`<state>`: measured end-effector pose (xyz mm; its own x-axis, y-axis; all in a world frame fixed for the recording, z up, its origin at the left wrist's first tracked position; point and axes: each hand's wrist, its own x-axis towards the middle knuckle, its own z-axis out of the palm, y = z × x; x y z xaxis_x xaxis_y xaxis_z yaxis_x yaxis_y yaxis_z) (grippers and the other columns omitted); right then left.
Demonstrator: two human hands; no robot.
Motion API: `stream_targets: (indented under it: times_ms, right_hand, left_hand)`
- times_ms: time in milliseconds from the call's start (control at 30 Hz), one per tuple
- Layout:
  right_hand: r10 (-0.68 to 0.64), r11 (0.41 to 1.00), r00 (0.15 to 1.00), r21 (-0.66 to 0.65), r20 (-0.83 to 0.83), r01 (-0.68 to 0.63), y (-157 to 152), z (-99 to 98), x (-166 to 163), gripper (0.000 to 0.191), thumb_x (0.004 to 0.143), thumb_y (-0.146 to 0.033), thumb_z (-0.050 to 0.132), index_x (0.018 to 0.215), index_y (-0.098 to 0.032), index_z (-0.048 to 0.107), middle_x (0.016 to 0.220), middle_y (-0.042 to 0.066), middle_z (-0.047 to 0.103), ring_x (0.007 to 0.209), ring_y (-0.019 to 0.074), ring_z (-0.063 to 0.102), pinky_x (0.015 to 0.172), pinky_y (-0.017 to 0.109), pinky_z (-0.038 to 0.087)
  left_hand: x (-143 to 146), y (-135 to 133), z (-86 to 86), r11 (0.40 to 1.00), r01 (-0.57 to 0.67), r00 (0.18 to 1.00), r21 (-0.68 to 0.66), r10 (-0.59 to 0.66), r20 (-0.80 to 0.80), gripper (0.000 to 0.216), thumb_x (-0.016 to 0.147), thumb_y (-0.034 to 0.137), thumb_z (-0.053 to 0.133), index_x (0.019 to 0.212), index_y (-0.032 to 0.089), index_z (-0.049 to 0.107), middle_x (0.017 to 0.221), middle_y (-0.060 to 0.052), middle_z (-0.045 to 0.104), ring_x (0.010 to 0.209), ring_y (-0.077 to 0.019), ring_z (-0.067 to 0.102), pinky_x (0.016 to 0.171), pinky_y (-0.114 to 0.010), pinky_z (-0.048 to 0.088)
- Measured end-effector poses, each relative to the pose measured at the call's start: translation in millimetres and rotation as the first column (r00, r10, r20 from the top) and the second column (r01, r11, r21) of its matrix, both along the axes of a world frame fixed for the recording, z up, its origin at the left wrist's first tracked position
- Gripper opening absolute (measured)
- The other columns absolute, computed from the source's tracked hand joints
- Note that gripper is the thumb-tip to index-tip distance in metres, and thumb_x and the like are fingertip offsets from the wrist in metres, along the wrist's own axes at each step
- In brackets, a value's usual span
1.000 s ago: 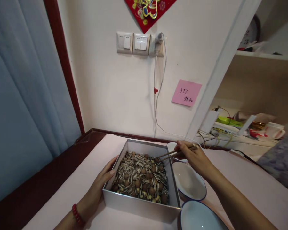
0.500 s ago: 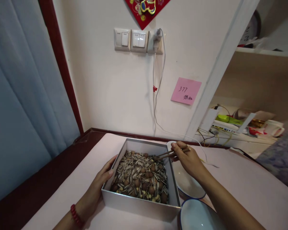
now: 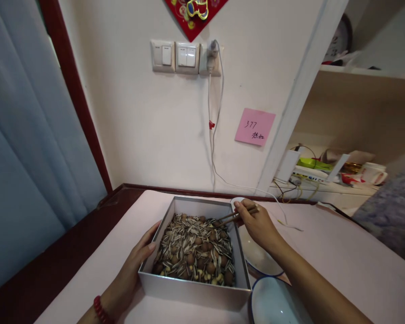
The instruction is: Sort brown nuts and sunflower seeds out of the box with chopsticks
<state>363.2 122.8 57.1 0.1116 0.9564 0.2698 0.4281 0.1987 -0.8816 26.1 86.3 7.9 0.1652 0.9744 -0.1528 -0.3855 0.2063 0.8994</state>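
A grey-white square box (image 3: 193,288) stands on the table, filled with striped sunflower seeds (image 3: 185,234), round brown nuts (image 3: 190,258) and small yellowish pieces (image 3: 207,275). My left hand (image 3: 138,254) grips the box's left wall, thumb over the rim and fingers along the outside. My right hand (image 3: 256,225) reaches over the right wall, closed on a pair of wooden chopsticks (image 3: 230,216). Their tips are down among the seeds near the far right corner. Whether they pinch a piece is too small to tell.
Two blue-rimmed bowls (image 3: 276,301) stand right of the box, partly under my right forearm. A small white dish (image 3: 236,200) sits behind the box. A white cable (image 3: 256,189) runs down the wall onto the table. Shelves (image 3: 364,74) stand at the right.
The whole view has shifted a little. The chopsticks look slightly more spread, their tips still at the box's far right corner. My left hand keeps its hold on the box.
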Motion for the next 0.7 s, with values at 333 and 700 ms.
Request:
stream_targets:
  times_ms: [333, 700]
  right_hand:
    - [-0.043, 0.987, 0.986, 0.145, -0.159, 0.067, -17, 25.5, 16, 0.064, 0.087, -0.08, 0.059, 0.073, -0.019, 0.062, 0.063, 0.001, 0.065, 0.056, 0.0163, 0.066, 0.055, 0.03, 0.058]
    - [0.056, 0.997, 0.998, 0.056, -0.012, -0.055, -12, 15.4, 5, 0.039, 0.104, -0.049, 0.059, 0.088, -0.015, 0.066, 0.072, -0.003, 0.064, 0.06, 0.0106, 0.063, 0.059, 0.026, 0.055]
  left_hand:
    - [0, 3, -3.3, 1.0, -0.012, 1.0, 0.01, 0.012, -0.001, 0.075, 0.088, 0.049, 0.073, 0.157, 0.033, 0.048, 0.162, -0.005, 0.051, 0.15, -0.0408, 0.042, 0.118, -0.048, 0.046]
    - [-2, 5, -6.3, 1.0, -0.005, 1.0, 0.02, 0.005, -0.021, 0.076, 0.087, 0.051, 0.073, 0.157, 0.034, 0.048, 0.162, -0.005, 0.052, 0.149, -0.0413, 0.044, 0.12, -0.051, 0.043]
